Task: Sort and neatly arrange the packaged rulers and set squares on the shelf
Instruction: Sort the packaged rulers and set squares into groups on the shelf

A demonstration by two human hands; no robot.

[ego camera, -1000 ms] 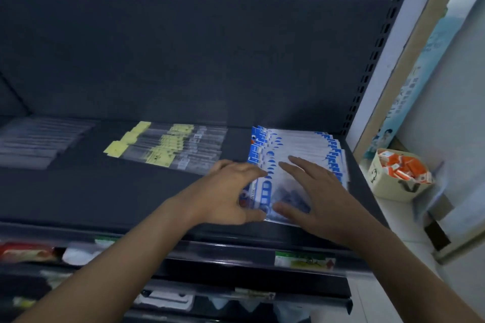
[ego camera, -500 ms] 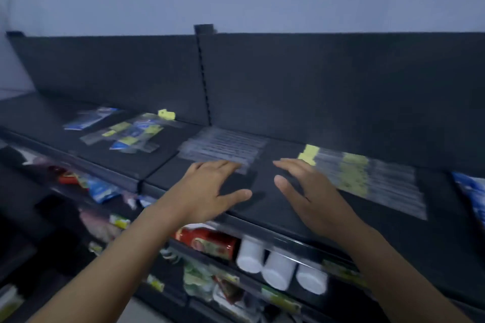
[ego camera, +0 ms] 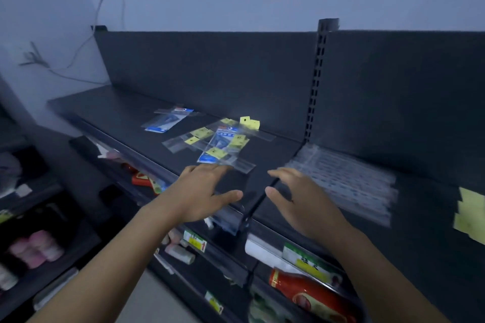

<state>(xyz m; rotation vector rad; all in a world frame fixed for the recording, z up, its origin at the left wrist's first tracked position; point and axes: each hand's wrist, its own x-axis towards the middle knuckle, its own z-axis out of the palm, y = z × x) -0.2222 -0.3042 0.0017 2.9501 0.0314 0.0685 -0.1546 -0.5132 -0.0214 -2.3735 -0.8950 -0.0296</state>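
On the dark top shelf [ego camera: 110, 105] lies a loose, crossed heap of clear ruler packets with yellow tags [ego camera: 217, 139], with a blue set-square packet [ego camera: 219, 145] among them. A second blue packet [ego camera: 169, 120] lies apart, further left. A neat stack of clear ruler packets [ego camera: 341, 178] lies on the right-hand shelf section. My left hand [ego camera: 202, 191] hovers palm down, fingers spread, just short of the heap's near edge. My right hand [ego camera: 296, 196] hovers beside it, over the shelf joint, fingers relaxed. Both hands hold nothing.
Yellow-tagged packets [ego camera: 469, 215] show at the right edge. Below the shelf are price labels [ego camera: 195, 241], a red bottle [ego camera: 309, 294] and small packaged goods. A perforated upright [ego camera: 315, 81] divides the back panel. Pink items [ego camera: 34, 246] sit on a lower left rack.
My view has swung left along the shelf. Both hands left the blue packet stack at the right end and moved left, past the sorted stacks, up to the mixed heap.
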